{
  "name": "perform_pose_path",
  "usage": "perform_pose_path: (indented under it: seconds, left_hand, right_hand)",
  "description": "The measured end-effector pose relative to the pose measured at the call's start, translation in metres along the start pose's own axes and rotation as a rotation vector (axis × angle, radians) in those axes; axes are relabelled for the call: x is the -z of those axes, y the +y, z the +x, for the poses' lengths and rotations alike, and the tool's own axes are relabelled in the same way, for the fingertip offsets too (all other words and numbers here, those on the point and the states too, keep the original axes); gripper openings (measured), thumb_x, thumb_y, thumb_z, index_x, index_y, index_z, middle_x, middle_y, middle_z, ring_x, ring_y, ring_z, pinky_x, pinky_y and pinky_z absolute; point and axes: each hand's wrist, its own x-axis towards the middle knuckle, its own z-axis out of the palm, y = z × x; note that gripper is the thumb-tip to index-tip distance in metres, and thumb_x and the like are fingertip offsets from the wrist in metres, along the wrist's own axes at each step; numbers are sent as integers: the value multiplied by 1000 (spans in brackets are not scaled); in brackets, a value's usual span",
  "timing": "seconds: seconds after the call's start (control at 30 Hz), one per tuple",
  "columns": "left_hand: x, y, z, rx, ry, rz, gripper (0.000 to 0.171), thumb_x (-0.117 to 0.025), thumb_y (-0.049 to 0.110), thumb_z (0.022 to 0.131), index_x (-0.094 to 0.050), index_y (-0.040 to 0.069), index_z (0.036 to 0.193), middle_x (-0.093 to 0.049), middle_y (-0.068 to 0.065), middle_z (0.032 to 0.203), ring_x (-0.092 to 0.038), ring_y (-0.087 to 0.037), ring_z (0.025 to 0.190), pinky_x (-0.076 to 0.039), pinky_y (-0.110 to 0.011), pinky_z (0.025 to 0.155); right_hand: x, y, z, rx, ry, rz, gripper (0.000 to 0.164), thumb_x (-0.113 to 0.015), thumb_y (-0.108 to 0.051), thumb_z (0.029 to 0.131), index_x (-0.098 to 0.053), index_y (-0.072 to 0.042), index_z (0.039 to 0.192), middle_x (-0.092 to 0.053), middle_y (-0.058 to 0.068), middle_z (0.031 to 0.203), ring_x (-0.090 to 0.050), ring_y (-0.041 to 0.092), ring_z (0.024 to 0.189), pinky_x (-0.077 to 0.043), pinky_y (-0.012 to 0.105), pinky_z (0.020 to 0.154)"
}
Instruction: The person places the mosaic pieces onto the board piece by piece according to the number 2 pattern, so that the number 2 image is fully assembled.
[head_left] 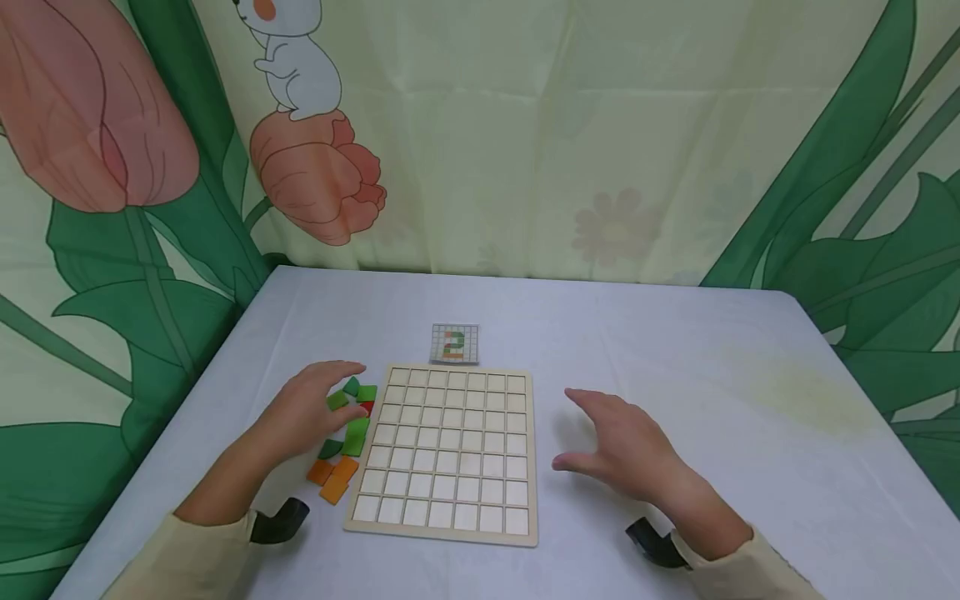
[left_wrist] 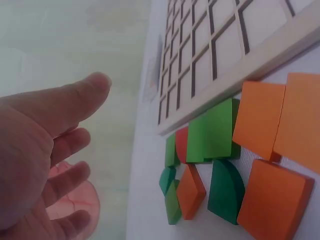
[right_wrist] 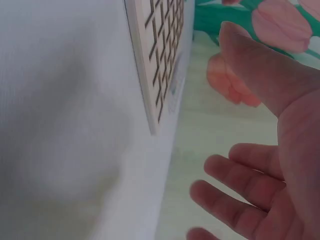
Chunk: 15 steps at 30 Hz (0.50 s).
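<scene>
A wooden grid board (head_left: pixel 448 457) with rows of square cells lies in the middle of the table, nothing in its cells. Along its left side, coloured tiles lie in a loose cluster: orange squares (left_wrist: pixel 274 197), light green tiles (left_wrist: pixel 218 130), a dark green quarter-round tile (left_wrist: pixel 225 192) and a red tile (left_wrist: pixel 182 145). My left hand (head_left: pixel 303 414) hovers over this cluster, thumb and fingers apart, holding nothing; in the head view it hides part of the tiles. To the right of the board my right hand (head_left: pixel 626 442) is held above the table, fingers spread and nothing in them.
A small pattern card (head_left: pixel 454 344) with a green and orange figure on a grid lies just beyond the board's far edge. A white cloth covers the table (head_left: pixel 675 342). Behind it hangs a curtain (head_left: pixel 480 167) printed with flowers and leaves.
</scene>
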Motion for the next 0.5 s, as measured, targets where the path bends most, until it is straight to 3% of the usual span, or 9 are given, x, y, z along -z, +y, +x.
perform_pose_path:
  seconds: [0.17, 0.33, 0.5]
  left_hand:
    - [-4, -12, 9, 58, -92, -101, 58, -75, 18, 91, -52, 2, 142, -49, -23, 144, -41, -45, 133, -42, -61, 101]
    - [-7, -21, 15, 122, -113, -120, 51, -72, 20, 93, -57, 6, 139, -50, -23, 143, -41, -45, 133, -42, -62, 101]
    - [-10, -29, 21, 141, -117, -100, 45, -71, 22, 94, -61, 7, 136, -54, -21, 141, -42, -44, 133, -40, -61, 103]
  right_hand:
    - [-12, -4, 3, -7, -50, 72, 82, -87, -44, 74, -57, -3, 138, -61, 12, 134, -54, 34, 124, -47, 52, 97]
    - [-23, -7, 6, 11, -76, 118, 77, -88, -39, 74, -58, -5, 136, -61, 10, 133, -54, 32, 125, -46, 50, 100]
    - [-32, -11, 9, 40, -89, 129, 71, -89, -30, 73, -60, -5, 133, -61, 10, 132, -55, 31, 123, -46, 49, 99]
